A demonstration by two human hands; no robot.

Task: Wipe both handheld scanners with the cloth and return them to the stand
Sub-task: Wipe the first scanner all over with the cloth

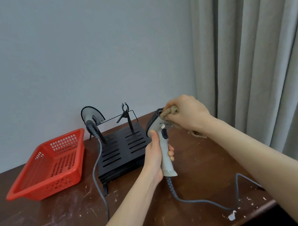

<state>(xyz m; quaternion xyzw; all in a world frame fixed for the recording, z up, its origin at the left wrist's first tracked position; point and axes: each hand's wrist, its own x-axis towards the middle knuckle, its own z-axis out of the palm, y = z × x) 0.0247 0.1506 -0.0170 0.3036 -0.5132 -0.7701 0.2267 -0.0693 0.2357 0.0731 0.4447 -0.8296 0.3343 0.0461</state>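
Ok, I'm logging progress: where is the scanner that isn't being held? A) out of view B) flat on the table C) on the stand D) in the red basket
C: the second scanner sits in the left cradle of the stand, beside the red basket.

**Both grips closed, forearms bare**

The left grip (pixel 155 156) stands upright, fingers and thumb wrapped round the scanner (pixel 166 159) handle. The right grip (pixel 187 114), higher and just to its right, knuckles up, bunches the cloth (pixel 173 110) against the scanner's head.
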